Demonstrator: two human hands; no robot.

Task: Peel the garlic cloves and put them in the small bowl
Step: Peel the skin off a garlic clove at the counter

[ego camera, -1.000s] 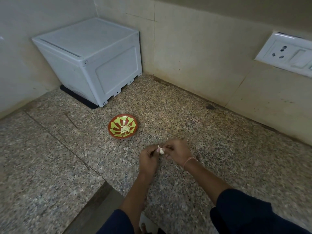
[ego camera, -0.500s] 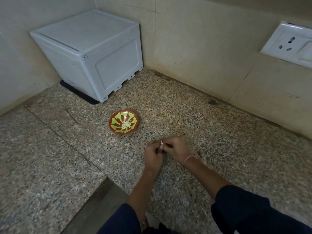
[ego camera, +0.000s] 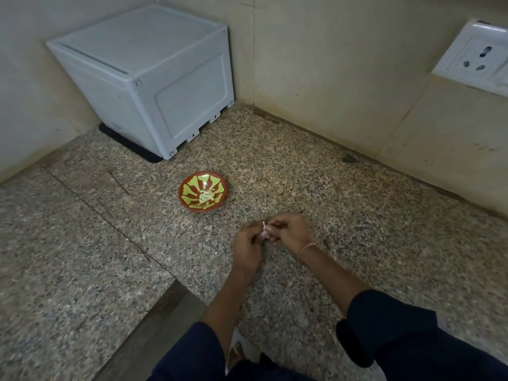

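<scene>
Head view: the left hand [ego camera: 248, 243] and right hand [ego camera: 291, 232] meet fingertip to fingertip just above the speckled stone counter [ego camera: 357, 215], both with fingers curled, pinching one pale garlic clove [ego camera: 264, 229] between them. Whether its skin is partly off is too small to tell. A thin thread band [ego camera: 308, 247] circles the right wrist, and dark blue sleeves [ego camera: 398, 334] cover both forearms nearer the body. Beyond the left hand, slightly to its left and apart from it, sits the small bowl [ego camera: 189, 188], red with yellow-green rays, holding a few pale cloves [ego camera: 206, 195] at its centre. Farther beyond, a white plastic box [ego camera: 154, 78] stands in the corner. Far right of the right hand, a wall socket [ego camera: 475, 59] is mounted.
</scene>
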